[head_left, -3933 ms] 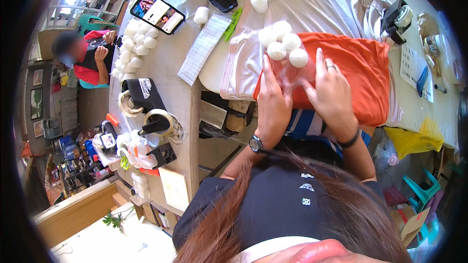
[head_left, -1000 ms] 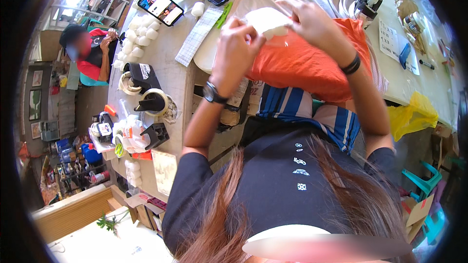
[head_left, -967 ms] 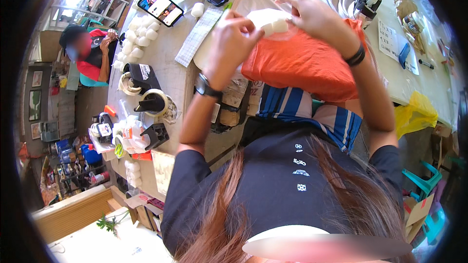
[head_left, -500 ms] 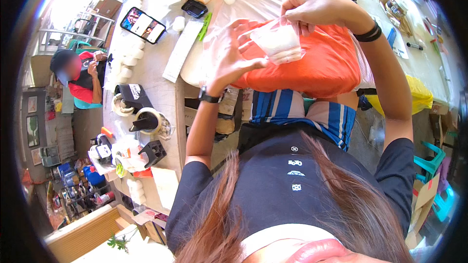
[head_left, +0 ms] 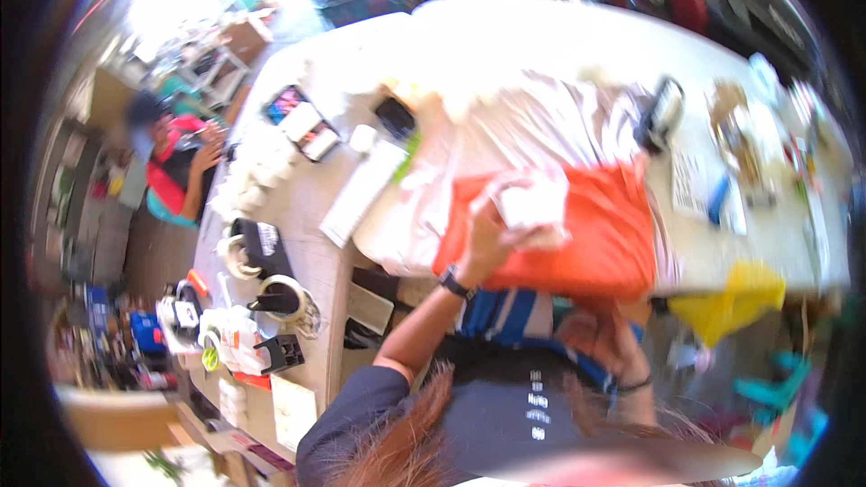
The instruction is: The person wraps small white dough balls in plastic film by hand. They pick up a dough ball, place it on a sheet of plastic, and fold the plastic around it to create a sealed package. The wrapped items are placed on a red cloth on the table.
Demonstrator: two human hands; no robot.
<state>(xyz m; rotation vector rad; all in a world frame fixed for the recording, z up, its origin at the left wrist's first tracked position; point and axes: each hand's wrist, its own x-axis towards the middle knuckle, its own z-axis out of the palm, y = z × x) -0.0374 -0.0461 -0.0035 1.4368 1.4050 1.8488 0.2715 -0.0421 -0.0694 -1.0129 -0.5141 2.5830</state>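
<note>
Okay so from where I'm standing, the person's left hand (head_left: 488, 239) has its fingers wrapped around a small clear plastic bag (head_left: 534, 203) packed with something white. It's all a bit of a blur, so don't ask me to count what's inside. The bag is held over the middle of a bright orange cloth (head_left: 609, 261) spread along the near edge of a big pale worktable (head_left: 559, 27).

The right hand (head_left: 603, 343) is down low, near the lap and the blue-and-white striped shorts (head_left: 510, 314), well apart from the bag. Too smeared to say if those fingers are spread or curled, or if they've got anything.

Under the orange cloth there's a whitish wrinkled fabric (head_left: 541, 117) covering part of the tabletop. Over to the left: a long white flat strip (head_left: 363, 194), a black shallow tray (head_left: 394, 117), a phone with its screen lit (head_left: 302, 122), and a bunch of rounded white pieces (head_left: 257, 180) along the edge. A co-worker in a red and black top (head_left: 183, 162) sits past that side, hands raised close together.
</note>
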